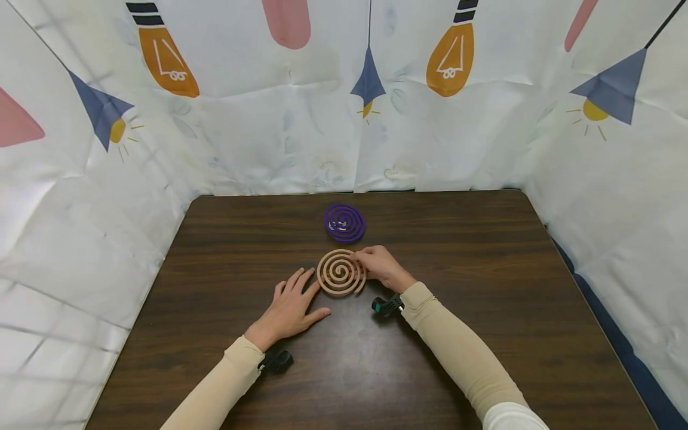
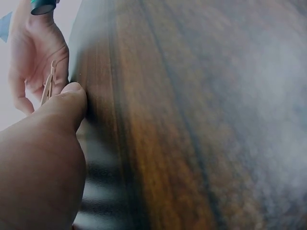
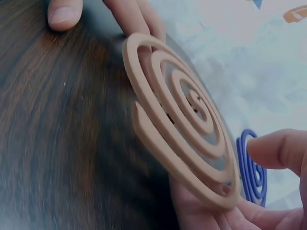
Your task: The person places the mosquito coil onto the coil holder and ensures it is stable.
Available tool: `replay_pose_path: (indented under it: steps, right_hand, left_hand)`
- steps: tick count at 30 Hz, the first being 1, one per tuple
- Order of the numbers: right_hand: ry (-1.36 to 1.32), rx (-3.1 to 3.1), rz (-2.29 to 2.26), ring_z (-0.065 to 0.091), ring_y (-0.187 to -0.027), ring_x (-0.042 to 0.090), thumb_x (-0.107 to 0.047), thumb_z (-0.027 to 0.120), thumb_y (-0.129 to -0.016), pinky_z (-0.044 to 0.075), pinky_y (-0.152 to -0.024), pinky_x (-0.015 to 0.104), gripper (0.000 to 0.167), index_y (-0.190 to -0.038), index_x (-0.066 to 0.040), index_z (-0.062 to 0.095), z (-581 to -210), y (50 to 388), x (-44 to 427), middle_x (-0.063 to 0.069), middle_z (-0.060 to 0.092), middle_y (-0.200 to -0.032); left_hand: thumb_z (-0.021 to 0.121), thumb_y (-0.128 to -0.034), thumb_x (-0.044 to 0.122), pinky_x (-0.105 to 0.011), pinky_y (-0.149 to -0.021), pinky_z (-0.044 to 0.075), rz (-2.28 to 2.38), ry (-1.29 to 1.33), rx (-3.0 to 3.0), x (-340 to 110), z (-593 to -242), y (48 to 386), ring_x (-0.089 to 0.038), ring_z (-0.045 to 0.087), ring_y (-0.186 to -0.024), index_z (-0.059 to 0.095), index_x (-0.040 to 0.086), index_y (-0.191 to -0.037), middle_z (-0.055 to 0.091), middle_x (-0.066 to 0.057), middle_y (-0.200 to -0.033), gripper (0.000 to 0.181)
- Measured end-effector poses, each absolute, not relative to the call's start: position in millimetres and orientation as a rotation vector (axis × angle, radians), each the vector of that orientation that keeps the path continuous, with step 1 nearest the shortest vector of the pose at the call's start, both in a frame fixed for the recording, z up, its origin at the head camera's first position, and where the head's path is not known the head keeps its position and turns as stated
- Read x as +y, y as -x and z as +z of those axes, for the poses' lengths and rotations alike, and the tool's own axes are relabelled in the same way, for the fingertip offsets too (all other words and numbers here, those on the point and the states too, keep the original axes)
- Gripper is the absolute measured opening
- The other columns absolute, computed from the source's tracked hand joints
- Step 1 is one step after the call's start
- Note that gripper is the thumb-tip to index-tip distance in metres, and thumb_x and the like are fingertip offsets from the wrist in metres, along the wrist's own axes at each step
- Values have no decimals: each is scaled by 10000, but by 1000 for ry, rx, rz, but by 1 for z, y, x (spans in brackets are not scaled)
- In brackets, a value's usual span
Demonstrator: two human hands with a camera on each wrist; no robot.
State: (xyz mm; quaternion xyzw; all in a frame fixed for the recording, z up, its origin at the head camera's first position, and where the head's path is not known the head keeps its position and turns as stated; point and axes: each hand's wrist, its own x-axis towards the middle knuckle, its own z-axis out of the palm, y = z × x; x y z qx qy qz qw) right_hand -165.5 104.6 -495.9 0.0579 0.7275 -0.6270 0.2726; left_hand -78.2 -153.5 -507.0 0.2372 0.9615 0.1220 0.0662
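Observation:
A tan mosquito coil is at the middle of the table, raised off it and tilted in the right wrist view. My right hand holds the coil by its right edge, fingers beneath it and the thumb on the upper side. Palm down with fingers spread, my left hand rests on the table at the coil's lower left, fingertips near or touching its rim. Beyond the tan coil lies a purple mosquito coil with a small silvery piece in its middle.
Both hands work over a dark brown wooden table. White printed cloth hangs behind it and along both sides. Each wrist carries a small black camera, one of them the right wrist camera.

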Motion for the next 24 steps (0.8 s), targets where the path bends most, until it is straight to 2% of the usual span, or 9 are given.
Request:
replay_pose_path:
  steps: [6,10,18,24]
  right_hand:
    - [-144,1999,-1669,719,-890,182,-249,604,-1035,640,-811,335,345,-1194,42,700,-493,165,113,147,697,-1094]
    - [-164,1997,-1675,733,-862,177,-234,607,-1030,641,-794,314,347,-1195,57,698,-490,164,118,176,725,-1082]
    - [-190,2021,-1679,723,-730,118,-193,605,-1023,632,-721,265,290,-1115,54,726,-490,165,126,117,751,-937]
    - [-194,2040,-1693,734,-724,125,-187,617,-1022,637,-731,280,296,-1121,70,723,-491,164,136,136,758,-921]
  left_hand:
    - [589,-976,642,-689,-1109,344,371,-715,2900,-154,-507,78,-434,258,-1578,407,208,-1609,318,-177,-1681,789]
    - [592,-974,642,-693,-1111,343,378,-720,2907,-154,-507,78,-434,263,-1576,410,209,-1607,325,-175,-1678,788]
    - [592,-977,637,-692,-1111,342,387,-720,2904,-155,-509,78,-435,258,-1578,404,211,-1610,317,-174,-1683,786]
    - [593,-976,636,-691,-1108,344,388,-730,2912,-155,-509,78,-437,262,-1576,403,205,-1610,321,-178,-1680,790]
